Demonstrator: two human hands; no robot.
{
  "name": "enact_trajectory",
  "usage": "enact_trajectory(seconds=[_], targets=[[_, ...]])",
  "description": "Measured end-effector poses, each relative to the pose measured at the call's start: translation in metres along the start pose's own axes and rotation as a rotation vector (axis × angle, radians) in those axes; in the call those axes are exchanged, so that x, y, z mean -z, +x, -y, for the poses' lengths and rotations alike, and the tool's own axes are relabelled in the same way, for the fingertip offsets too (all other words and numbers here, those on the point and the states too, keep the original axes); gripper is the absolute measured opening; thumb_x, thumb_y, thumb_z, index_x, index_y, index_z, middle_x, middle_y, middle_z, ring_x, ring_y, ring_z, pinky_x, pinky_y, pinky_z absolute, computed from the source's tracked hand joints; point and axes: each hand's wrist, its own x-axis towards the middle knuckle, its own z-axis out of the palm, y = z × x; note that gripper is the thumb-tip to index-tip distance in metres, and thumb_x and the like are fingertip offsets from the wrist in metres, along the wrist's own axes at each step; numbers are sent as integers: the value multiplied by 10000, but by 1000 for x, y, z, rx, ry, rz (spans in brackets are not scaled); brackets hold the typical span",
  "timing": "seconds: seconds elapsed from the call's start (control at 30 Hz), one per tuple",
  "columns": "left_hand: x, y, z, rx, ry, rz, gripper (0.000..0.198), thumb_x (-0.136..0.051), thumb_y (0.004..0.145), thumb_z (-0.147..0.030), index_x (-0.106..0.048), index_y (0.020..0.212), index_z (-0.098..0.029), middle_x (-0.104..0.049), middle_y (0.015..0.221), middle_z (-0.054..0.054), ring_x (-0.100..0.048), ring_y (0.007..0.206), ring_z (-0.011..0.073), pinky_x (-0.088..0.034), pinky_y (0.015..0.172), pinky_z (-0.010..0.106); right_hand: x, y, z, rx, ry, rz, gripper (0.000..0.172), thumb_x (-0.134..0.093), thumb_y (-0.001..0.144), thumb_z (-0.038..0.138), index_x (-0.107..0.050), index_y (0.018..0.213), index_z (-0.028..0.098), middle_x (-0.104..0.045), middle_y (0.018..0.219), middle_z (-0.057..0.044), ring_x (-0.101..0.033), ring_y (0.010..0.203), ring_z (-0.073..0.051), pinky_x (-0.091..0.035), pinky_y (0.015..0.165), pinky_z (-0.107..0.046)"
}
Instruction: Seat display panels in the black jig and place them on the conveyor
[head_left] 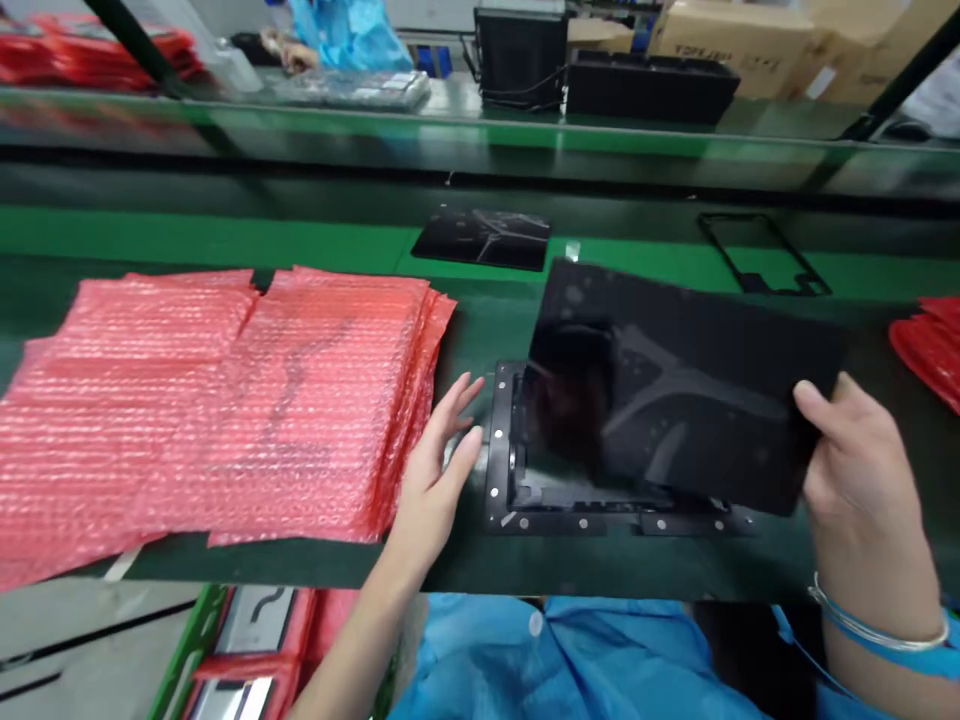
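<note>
My right hand (pixel 855 460) grips a black glossy screen panel (pixel 675 390) by its right edge, thumb on top. The panel is tilted above a black frame (pixel 497 465) dotted with round silvery spots, and it hides much of that frame. Whether the two touch I cannot tell. Empty, with its fingers apart, my left hand (pixel 439 470) hovers at the frame's left side. Close to it on the left lie stacks of red bubble-wrap pouches (pixel 322 410).
Farther back lie another dark panel (pixel 487 238) and a thin black frame (pixel 765 255). More red pouches (pixel 937 345) sit at the right edge. A shelf (pixel 465 130) crosses behind, bearing black bins (pixel 649 88) and cardboard boxes (pixel 731 45). Below the bench is a green crate (pixel 184 650).
</note>
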Motion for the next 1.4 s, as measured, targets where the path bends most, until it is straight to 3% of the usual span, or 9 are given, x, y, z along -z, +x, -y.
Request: enact_trajectory(seconds=[0.1, 0.17, 0.3, 0.4, 0.7, 1.0, 1.23, 1.4], targets=[[6, 0, 15, 67, 221, 158, 720, -559, 889, -550, -377, 1502, -219, -373, 1570, 125, -299, 1469, 293, -180, 1218, 481, 0, 2, -7, -440, 160, 139, 248, -712, 785, 403, -655, 965, 242, -744, 951, -133, -727, 913, -305, -582, 744, -411], [7, -1, 20, 47, 345, 252, 766, -548, 885, -591, -331, 1524, -229, -306, 1604, 109, -218, 1499, 290, -141, 1223, 493, -6, -1, -12, -542, 205, 138, 316, -790, 689, 400, -650, 927, 247, -750, 884, -102, -736, 857, -306, -592, 712, -399], [4, -1, 27, -66, 542, 364, 804, -505, 903, -621, -255, 1549, -212, -271, 1616, 117, -143, 1520, 263, -131, 1222, 490, -20, -5, -18, -544, 225, 70, 485, -892, 449, 389, -679, 854, 229, -740, 768, -48, -738, 771, -314, -615, 690, -411], [1, -1, 34, -124, 624, 371, 794, -479, 915, -616, -248, 1548, -198, -274, 1613, 135, -141, 1521, 250, -143, 1220, 492, -25, -5, -18, -544, 204, 44, 490, -909, 402, 364, -702, 820, 215, -736, 746, -39, -736, 743, -304, -621, 699, -408], [0, -1, 36, -166, 721, 382, 716, -536, 935, -479, -258, 1545, -228, -239, 1622, 146, -123, 1522, 269, -184, 1205, 538, -24, -6, -18, -492, 162, 65, 424, -887, 479, 407, -702, 815, 227, -731, 735, -41, -732, 764, -305, -613, 708, -418], [-1, -2, 34, -229, 756, 385, 474, -558, 940, -377, -518, 1408, -309, -213, 1626, 154, -132, 1516, 305, -233, 1175, 576, -27, -3, -8, -525, 77, 48, 379, -856, 472, 360, -705, 797, 236, -737, 801, -81, -717, 791, -333, -598, 657, -444], [-1, -2, 35, -260, 751, 373, 443, -561, 944, -339, -551, 1383, -278, -243, 1606, 196, -155, 1509, 320, -256, 1164, 583, -26, -1, -6, -507, -5, 69, 352, -835, 491, 348, -679, 791, 249, -725, 802, -63, -699, 762, -306, -581, 644, -421], [-2, -3, 30, -239, 760, 377, 420, -513, 965, -361, -556, 1376, -285, -239, 1609, 184, -163, 1507, 313, -275, 1158, 583, -17, 2, -12, -435, -132, 157, 369, -768, 582, 494, -639, 843, 268, -702, 765, -47, -644, 627, -257, -522, 571, -379]])
